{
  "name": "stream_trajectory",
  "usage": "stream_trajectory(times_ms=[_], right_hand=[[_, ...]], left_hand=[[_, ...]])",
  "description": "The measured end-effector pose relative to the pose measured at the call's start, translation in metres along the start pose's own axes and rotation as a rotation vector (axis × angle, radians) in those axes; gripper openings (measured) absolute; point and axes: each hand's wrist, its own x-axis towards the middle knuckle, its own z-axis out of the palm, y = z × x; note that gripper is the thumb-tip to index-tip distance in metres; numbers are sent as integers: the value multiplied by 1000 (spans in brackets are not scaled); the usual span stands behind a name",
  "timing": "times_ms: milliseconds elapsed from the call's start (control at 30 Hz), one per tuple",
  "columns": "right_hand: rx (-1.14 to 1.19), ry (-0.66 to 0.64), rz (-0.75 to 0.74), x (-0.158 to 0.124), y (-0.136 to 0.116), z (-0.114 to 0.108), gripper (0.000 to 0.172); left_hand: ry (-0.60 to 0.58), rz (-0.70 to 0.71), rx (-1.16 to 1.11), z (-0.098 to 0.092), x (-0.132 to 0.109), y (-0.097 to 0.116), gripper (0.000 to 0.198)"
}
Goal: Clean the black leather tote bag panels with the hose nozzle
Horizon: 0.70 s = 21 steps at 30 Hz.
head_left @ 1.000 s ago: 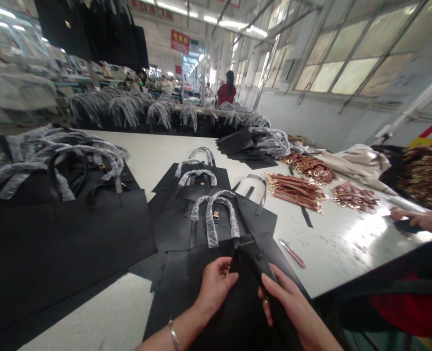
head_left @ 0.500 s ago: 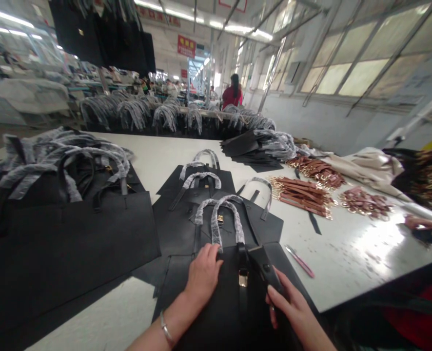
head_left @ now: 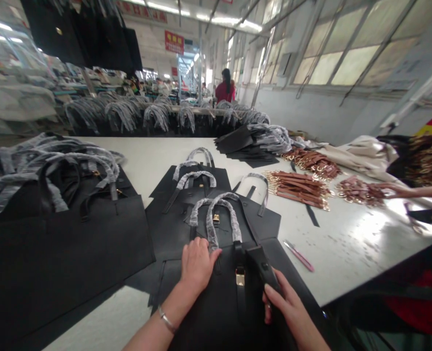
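Note:
A black handbag (head_left: pixel 208 312) lies on the table before me, its gold clasp (head_left: pixel 240 277) on a strap at the front. Its arched handle (head_left: pixel 224 200) is wrapped in clear plastic. At the bag's upper edge, by the left foot of the handle, my left hand (head_left: pixel 197 263) grips with fingers curled over and thumb on the handle. My right hand (head_left: pixel 284 297) is closed round a black hand-held tool (head_left: pixel 265 268) that resembles a hair clipper. The tool's head rests beside the strap, right of the clasp; whether it touches the leather I cannot tell.
More black bags (head_left: pixel 66 243) are heaped at left, others (head_left: pixel 197 180) lie beyond mine. Brown leather straps (head_left: pixel 298 190) with gold hooks are piled at right. A pink-handled cutter (head_left: pixel 299 256) lies nearby. Another person's hand (head_left: pixel 393 190) reaches in from the right edge.
My left hand has shifted slightly left, and its thumb now shows along the handle foot. At right, the other person's hand now reaches the small pile of brown pieces.

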Motion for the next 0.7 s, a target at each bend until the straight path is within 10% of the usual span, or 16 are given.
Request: stream_trajectory(times_ms=[567, 700], right_hand=[[10, 31, -56, -4, 6, -4, 79], [-22, -171, 79, -23, -7, 6, 86]], left_hand=[[-287, -85, -418, 1, 21, -12, 33], [-227, -116, -432, 6, 15, -11, 31]])
